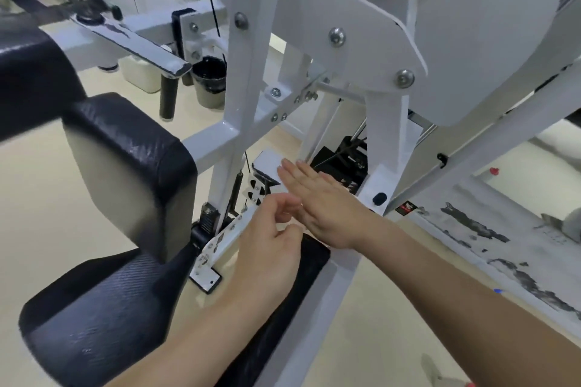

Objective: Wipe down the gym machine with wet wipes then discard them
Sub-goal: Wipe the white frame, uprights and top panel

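The white gym machine frame (239,78) fills the view, with a black seat pad (94,308) and a black-and-cream back pad (125,166) at the left. My right hand (323,207) reaches in from the lower right with straight fingers, laid flat by a white block (265,162) low on the frame. My left hand (270,242) is just below it with curled fingers, next to a white bracket (220,242). A white patch shows between its thumb and fingers; I cannot tell whether that is a wipe or the frame. No wipe shows plainly.
A bin with a black liner (209,82) and a white jug (141,75) stand on the cream floor behind the frame. A black weight stack (342,160) sits beyond my hands. A scuffed white beam (503,248) runs along the right.
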A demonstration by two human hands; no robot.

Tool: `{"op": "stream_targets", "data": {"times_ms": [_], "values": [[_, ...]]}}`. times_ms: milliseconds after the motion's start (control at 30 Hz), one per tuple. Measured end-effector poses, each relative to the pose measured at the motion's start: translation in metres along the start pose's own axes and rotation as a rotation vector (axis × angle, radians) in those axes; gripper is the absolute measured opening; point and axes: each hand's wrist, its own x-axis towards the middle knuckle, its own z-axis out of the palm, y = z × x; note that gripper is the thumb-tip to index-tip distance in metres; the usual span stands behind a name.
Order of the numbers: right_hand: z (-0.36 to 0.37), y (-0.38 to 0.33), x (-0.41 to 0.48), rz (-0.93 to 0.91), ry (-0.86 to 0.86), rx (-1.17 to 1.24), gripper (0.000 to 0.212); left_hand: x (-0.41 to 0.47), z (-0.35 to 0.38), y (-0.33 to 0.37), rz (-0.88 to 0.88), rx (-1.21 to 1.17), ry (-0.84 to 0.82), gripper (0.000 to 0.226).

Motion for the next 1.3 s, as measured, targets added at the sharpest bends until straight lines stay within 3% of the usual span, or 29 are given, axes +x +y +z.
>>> {"op": "stream_targets", "data": {"times_ms": [200,367,467,567,667,767,867,1067,1100,1167,1233,1300], "values": [[-0.001,0.019,-0.060,-0.092,-0.102,0.004,0.071,-0.005,0.002,0.004,0.043,0.153,0.017,0.043],[-0.006,0.021,0.007,-0.205,-0.069,-0.053,0.076,-0.006,0.008,0.000,0.006,0.274,0.101,0.046],[-0.006,0.011,0.057,-0.271,-0.037,-0.024,0.066,-0.007,0.010,-0.001,-0.008,0.314,0.205,0.046],[-0.009,0.008,0.072,-0.351,-0.022,-0.047,0.066,-0.005,0.011,0.000,-0.079,0.292,0.282,0.039],[-0.004,0.032,0.031,-0.417,-0.048,-0.056,0.065,-0.002,0.010,0.000,-0.143,0.229,0.350,0.041],[0.002,0.059,-0.018,-0.449,-0.056,-0.072,0.068,0.004,0.006,-0.003,-0.221,0.155,0.339,0.039],[0.002,0.063,-0.009,-0.433,-0.101,-0.054,0.073,0.011,0.004,-0.003,-0.274,0.123,0.294,0.037],[-0.007,0.017,0.092,-0.427,-0.025,0.107,0.065,0.062,-0.007,0.012,-0.078,0.286,0.336,0.033],[-0.008,0.015,0.101,-0.442,-0.048,0.182,0.061,0.072,-0.009,0.014,-0.042,0.287,0.326,0.034],[-0.013,0.017,0.105,-0.407,-0.069,0.564,0.050,0.088,-0.012,0.018,-0.045,0.216,0.296,0.032],[-0.022,0.025,0.095,-0.177,-0.103,1.042,0.047,0.096,-0.015,0.018,-0.084,0.197,0.288,0.035],[-0.030,0.036,0.085,0.024,-0.102,1.257,0.050,0.099,-0.019,0.015,-0.113,0.260,0.304,0.028]]}}
